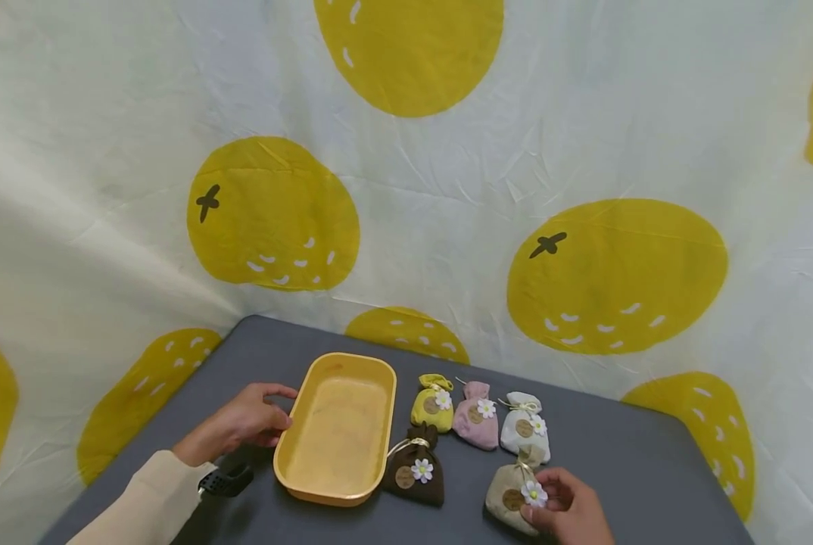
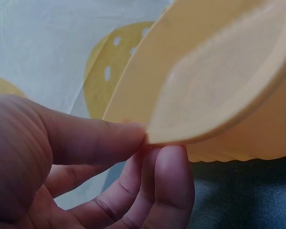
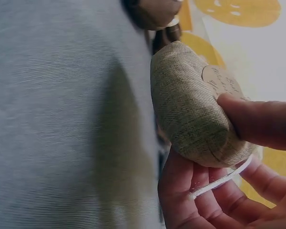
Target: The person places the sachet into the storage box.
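Note:
My left hand (image 1: pixel 253 416) pinches the rim of a yellow plastic tray (image 1: pixel 338 446), thumb on top and curled fingers below, as the left wrist view shows. In my right hand (image 1: pixel 573 509) is a beige cloth sachet (image 1: pixel 507 484) with a white flower, a round brown label and a tied neck. The right wrist view has the thumb pressing the front of this sachet (image 3: pixel 188 105) and the fingers behind it. A white cord (image 3: pixel 221 185) hangs across those fingers. The sachet's shadow lies on the grey surface beside it.
Right beside the tray is a dark brown sachet (image 1: pixel 416 488). Behind it lie a yellow sachet (image 1: pixel 428 412), a pink sachet (image 1: pixel 475 428) and a white sachet (image 1: pixel 521 439). The grey table (image 1: pixel 631 469) backs onto a fruit-print curtain (image 1: pixel 434 227).

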Demonstrator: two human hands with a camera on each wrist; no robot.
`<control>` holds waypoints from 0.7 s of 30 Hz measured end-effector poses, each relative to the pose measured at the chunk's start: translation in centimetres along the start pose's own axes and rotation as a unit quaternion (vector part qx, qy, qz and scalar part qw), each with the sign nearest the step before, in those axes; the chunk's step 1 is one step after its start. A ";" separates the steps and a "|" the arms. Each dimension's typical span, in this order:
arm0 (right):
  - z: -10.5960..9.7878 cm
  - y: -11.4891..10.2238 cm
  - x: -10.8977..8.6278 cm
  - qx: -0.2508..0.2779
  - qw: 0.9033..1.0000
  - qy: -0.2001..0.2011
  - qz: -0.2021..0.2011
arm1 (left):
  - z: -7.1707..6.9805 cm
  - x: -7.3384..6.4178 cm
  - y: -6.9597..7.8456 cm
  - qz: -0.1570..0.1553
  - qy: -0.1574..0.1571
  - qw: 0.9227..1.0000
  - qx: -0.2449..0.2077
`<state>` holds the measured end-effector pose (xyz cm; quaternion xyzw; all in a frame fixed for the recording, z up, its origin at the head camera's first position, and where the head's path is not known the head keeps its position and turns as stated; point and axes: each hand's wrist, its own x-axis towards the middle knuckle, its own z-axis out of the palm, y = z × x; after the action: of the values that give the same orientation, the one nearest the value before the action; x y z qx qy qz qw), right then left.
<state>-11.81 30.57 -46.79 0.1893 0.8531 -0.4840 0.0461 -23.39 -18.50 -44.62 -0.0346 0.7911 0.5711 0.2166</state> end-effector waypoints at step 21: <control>-0.9 -5.4 -0.6 0.067 0.996 0.000 -0.053 | -0.3 0.2 -0.2 -0.001 -0.036 0.999 -0.029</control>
<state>-13.17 28.70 -41.75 0.1463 0.8278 -0.5415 0.0081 -23.59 -18.80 -44.83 -0.0217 0.7658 0.5944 0.2444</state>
